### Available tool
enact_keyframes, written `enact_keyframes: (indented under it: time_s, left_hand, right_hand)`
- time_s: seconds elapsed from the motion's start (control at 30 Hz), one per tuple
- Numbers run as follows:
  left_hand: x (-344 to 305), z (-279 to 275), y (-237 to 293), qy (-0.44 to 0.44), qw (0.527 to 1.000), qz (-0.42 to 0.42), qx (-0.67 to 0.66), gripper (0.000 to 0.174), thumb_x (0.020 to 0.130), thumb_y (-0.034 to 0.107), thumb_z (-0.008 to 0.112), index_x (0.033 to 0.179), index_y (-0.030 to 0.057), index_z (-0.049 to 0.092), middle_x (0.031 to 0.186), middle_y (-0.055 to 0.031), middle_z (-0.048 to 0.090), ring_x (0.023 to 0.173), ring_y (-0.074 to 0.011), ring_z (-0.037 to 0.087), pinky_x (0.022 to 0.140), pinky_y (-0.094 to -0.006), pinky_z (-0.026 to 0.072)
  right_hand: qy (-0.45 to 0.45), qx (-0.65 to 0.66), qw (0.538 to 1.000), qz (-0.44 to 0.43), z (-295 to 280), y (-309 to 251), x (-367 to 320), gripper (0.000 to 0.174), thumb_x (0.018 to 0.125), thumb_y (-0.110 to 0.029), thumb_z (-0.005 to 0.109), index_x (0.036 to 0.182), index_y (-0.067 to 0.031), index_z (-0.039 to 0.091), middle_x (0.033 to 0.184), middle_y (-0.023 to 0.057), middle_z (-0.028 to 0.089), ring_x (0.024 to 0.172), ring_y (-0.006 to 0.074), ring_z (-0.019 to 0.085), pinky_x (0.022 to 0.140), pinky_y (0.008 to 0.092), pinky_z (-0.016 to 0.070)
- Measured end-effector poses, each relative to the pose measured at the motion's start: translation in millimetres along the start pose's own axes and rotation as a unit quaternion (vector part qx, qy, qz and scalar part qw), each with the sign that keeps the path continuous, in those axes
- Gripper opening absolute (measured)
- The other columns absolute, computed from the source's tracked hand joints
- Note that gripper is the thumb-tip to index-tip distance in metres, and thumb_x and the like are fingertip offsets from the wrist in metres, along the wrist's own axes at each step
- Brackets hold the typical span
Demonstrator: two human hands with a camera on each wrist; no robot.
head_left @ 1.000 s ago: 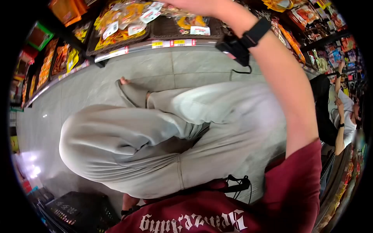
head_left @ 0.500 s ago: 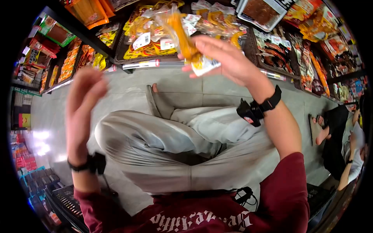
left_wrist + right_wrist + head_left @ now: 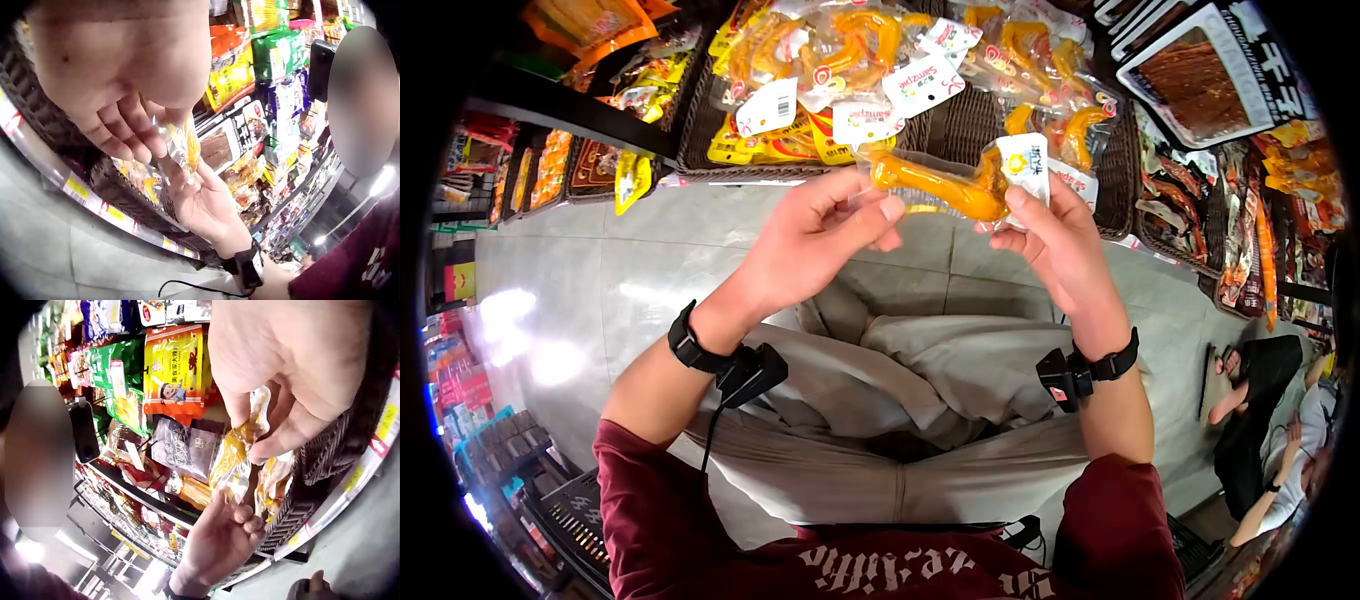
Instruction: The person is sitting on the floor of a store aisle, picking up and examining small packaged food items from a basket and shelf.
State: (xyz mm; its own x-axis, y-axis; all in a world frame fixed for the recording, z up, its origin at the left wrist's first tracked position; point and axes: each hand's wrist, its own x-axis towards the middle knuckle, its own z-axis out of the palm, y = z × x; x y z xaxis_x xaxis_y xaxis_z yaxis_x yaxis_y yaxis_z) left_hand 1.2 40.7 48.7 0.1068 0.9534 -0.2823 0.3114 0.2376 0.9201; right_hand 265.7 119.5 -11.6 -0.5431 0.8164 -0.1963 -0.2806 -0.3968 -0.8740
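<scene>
The pack (image 3: 930, 185) of orange-brown food is now held between both hands, in the upper middle of the head view. Half a second ago the right hand had it alone and the left was well apart at the left of the frame. The left hand (image 3: 805, 240) pinches one end between thumb and curled fingers; the right hand (image 3: 1065, 250) pinches the other, beside the white label (image 3: 1025, 165). The pack is tilted slightly, its right end lower. Both hands being taken up, the work seems to be two-handed handling of this one pack.

Below the hands, the bent legs (image 3: 830, 365) fill the lower middle, over the grey floor (image 3: 650, 250). A black crate (image 3: 575, 520) shows at lower left.

Beyond the pack, the left tray (image 3: 692, 150) is heaped with similar packs; the right tray (image 3: 960, 125) shows some bare wicker. Hands and pack partly hide the trays' front edges. A flat meat pack (image 3: 1190, 90) crowds the upper right. Another person (image 3: 1265, 430) is at the lower right.
</scene>
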Motion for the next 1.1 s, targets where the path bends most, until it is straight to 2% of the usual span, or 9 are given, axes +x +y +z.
enact_keyframes:
  time_s: [0.1,0.3,0.4,0.47,0.67,0.77,0.83,0.93,1.1]
  left_hand:
    - [15,-4,-13,-0.063,0.994,-0.006,-0.092,0.043,0.11,0.039,0.056,0.135,0.0042,0.059,0.101,-0.007,0.071,0.09,-0.0109,0.065,0.083,-0.0283,0.0509]
    - [13,7,-2,-0.064,0.942,-0.02,-0.328,0.052,0.113,0.03,0.049,0.157,0.0047,0.038,0.119,-0.015,0.065,0.103,-0.0209,0.068,0.091,-0.0328,0.0535]
    - [18,7,-22,-0.039,0.974,0.057,-0.218,0.041,0.11,0.013,0.053,0.149,0.0047,0.044,0.112,-0.0119,0.067,0.102,-0.0179,0.069,0.088,-0.0327,0.0551]
    - [17,11,-24,-0.014,0.981,0.114,-0.159,0.035,0.106,0.002,0.057,0.139,0.0048,0.048,0.107,-0.0091,0.068,0.098,-0.0146,0.069,0.085,-0.0301,0.0554]
    - [6,6,-14,0.02,0.986,0.155,-0.066,0.037,0.1,0.002,0.067,0.134,0.005,0.054,0.103,-0.0016,0.069,0.086,-0.0031,0.062,0.072,-0.0236,0.0503]
    - [-11,1,20,0.028,0.999,0.042,-0.007,0.038,0.099,0.003,0.07,0.134,0.0044,0.054,0.104,-0.002,0.07,0.086,-0.003,0.06,0.074,-0.0237,0.0502]
    - [-12,7,5,0.041,0.993,0.102,-0.045,0.038,0.098,0.004,0.072,0.132,0.0041,0.055,0.108,-0.0055,0.073,0.089,-0.0046,0.063,0.078,-0.0238,0.0517]
    - [-17,4,-4,0.026,0.983,0.137,-0.118,0.033,0.102,0.021,0.069,0.13,0.0083,0.057,0.111,-0.0038,0.075,0.086,-0.0053,0.064,0.06,-0.0213,0.0423]
    - [-19,-3,10,0.014,0.997,0.05,-0.056,0.029,0.109,0.038,0.058,0.115,0.0096,0.059,0.105,-0.0046,0.076,0.088,-0.0083,0.066,0.07,-0.022,0.0477]
  right_hand:
    - [0.041,-0.036,0.997,-0.053,-4,13,6,0.038,0.104,-0.021,0.067,0.138,-0.0041,0.059,0.12,0.0055,0.072,0.099,0.0176,0.073,0.075,0.0295,0.0594]
    - [-0.003,-0.167,0.953,-0.252,-21,33,18,0.017,0.094,0.007,0.066,0.108,-0.0026,0.069,0.139,0.0141,0.064,0.128,0.0206,0.061,0.108,0.0355,0.0474]
    - [-0.02,-0.184,0.928,-0.322,-16,33,21,0.024,0.093,0.009,0.063,0.112,-0.0034,0.068,0.147,0.0134,0.058,0.128,0.0188,0.06,0.11,0.0352,0.0463]
    - [0.019,-0.133,0.961,-0.24,-13,28,15,0.029,0.093,0.011,0.061,0.118,-0.0038,0.067,0.151,0.013,0.054,0.127,0.0172,0.059,0.109,0.034,0.0465]
    - [0.016,-0.139,0.972,-0.186,5,26,3,0.039,0.093,0.01,0.062,0.13,-0.0038,0.065,0.143,0.0098,0.058,0.128,0.0147,0.058,0.108,0.0311,0.0463]
    - [0.049,-0.211,0.943,-0.253,21,16,-3,0.038,0.094,0.009,0.064,0.129,-0.0045,0.066,0.142,0.0067,0.057,0.128,0.0144,0.058,0.107,0.0305,0.0464]
    - [0.066,-0.283,0.914,-0.283,27,7,-2,0.028,0.098,0.002,0.066,0.125,-0.0046,0.068,0.132,0.0043,0.064,0.116,0.0126,0.063,0.101,0.0285,0.0498]
    - [0.102,-0.145,0.97,-0.168,38,4,-2,0.018,0.103,-0.015,0.069,0.117,-0.005,0.07,0.102,-0.0009,0.072,0.086,0.0059,0.062,0.08,0.0245,0.0536]
    - [0.134,-0.17,0.968,-0.126,46,-2,-13,0.016,0.101,-0.02,0.073,0.109,-0.0066,0.07,0.092,-0.0035,0.068,0.077,0.0018,0.058,0.064,0.0214,0.0503]
